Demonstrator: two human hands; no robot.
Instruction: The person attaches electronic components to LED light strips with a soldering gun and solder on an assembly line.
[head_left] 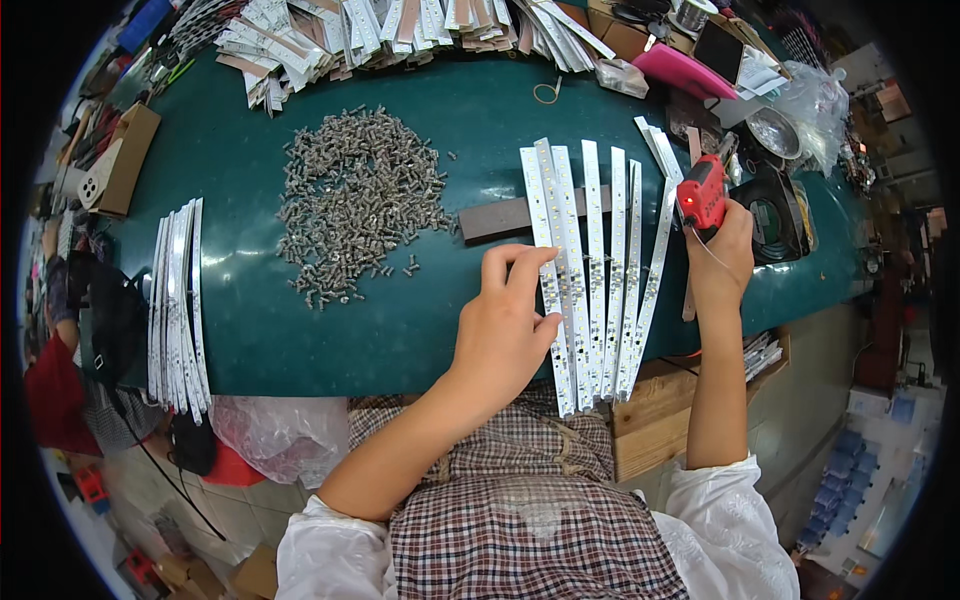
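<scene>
Several white LED strips (592, 270) lie side by side, fanned out at the table's front edge, with small components along them. My left hand (505, 315) is at the left edge of the leftmost strip, thumb and index finger apart, fingertips at the strip. In my right hand (725, 255) is a red gun-shaped tool (703, 192) with a small red light lit; its exact kind I cannot make out. A thin pale wire runs by that hand. Under the strips lies a dark flat bar (497, 221). Left of it is a heap of small metal fittings (360, 200).
A green table (300, 355) carries another row of strips (177, 300) at left and a large strip pile (400, 25) at the back. At right stand a metal bowl (772, 133), a pink flat object (685, 72) and a black coil (770, 215). A cardboard box (125, 165) sits far left.
</scene>
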